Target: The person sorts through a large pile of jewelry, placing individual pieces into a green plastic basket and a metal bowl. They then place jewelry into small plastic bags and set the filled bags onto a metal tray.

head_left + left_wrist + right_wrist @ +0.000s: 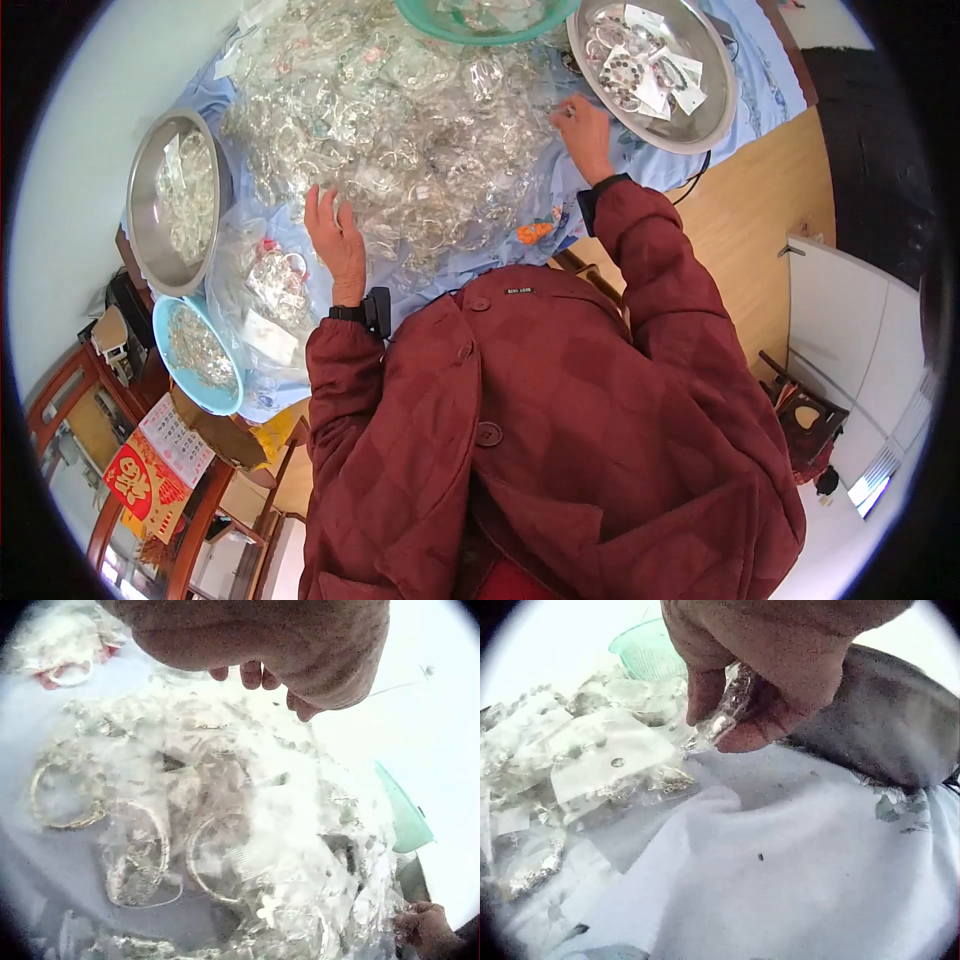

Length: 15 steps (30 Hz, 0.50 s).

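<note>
A wide heap of jewellery in clear plastic bags [380,130] covers the middle of the table. Over its near left edge is my left hand [338,240], fingers loosely extended and nothing held in them. Bagged bangles [214,859] lie below that hand in the left wrist view. At the heap's right edge, my right hand [587,135] pinches a small clear plastic packet [731,709] between thumb and fingers. Something shiny and beaded shows inside the packet; its exact kind is partly hidden by the fingers. White-carded packets [607,754] lie left of this hand.
Beside the right hand stands a steel bowl [705,128] of carded beaded bracelets. A green basket [490,38] is at the far side. On the left are another steel bowl [147,240], a light-blue basin [236,395] and a bag of jewellery [278,285]. Blue cloth [765,90] covers the table.
</note>
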Available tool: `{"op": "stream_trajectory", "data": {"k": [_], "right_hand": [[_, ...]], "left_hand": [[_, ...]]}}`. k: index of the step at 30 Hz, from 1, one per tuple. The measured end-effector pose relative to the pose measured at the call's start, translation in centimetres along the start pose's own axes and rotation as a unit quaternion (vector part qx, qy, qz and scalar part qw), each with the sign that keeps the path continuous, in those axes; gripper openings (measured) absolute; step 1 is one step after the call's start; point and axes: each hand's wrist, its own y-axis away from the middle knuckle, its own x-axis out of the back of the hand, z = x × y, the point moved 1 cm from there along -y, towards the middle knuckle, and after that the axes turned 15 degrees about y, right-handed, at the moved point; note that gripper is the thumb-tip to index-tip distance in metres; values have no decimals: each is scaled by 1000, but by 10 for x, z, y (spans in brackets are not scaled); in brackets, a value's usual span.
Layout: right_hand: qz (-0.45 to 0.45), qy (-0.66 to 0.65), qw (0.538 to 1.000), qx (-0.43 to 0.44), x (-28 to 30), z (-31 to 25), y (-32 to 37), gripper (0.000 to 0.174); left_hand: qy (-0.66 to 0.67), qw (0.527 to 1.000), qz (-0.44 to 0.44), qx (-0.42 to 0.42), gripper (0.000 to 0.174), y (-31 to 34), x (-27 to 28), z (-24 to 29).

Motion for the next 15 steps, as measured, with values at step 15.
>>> {"op": "stream_trajectory", "data": {"k": [15], "right_hand": [[-331,-615,712,-70,81,-102,36,27]], "left_hand": [[453,829,-183,273,23,-36,-50,115]]}}
